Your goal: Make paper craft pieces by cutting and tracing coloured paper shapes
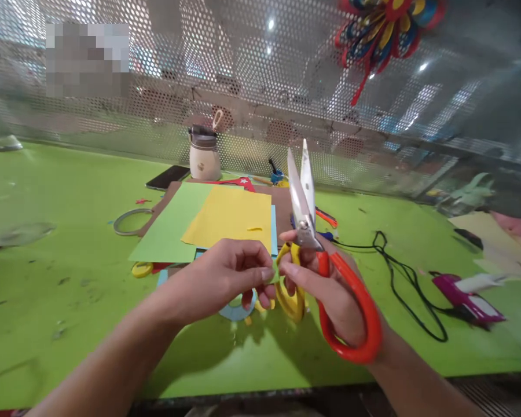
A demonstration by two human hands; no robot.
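Note:
Above the near side of the table, my left hand (pixel 238 275) is closed, thumb and fingertips pinching a small green piece (pixel 274 270) that looks like paper. My right hand (pixel 330 284) has its thumb and finger at the other side of that piece. Red-handled scissors (pixel 304 226) hang on my right hand, blades upward and slightly parted. A curved yellow loop (pixel 292 301) is against the right fingers; how it is held is partly hidden. Beneath my hands lies a pale blue ring (pixel 238 310), partly covered. Yellow sheet (pixel 234 217) and green sheet (pixel 169 226) are stacked beyond.
A cream bottle (pixel 205 159) and a dark phone (pixel 168 177) stand near the perforated screen. At left is a grey tape ring (pixel 132 222). A purple glue gun (pixel 469 298) with a black cord lies right. More paper (pixel 497 234) sits at far right.

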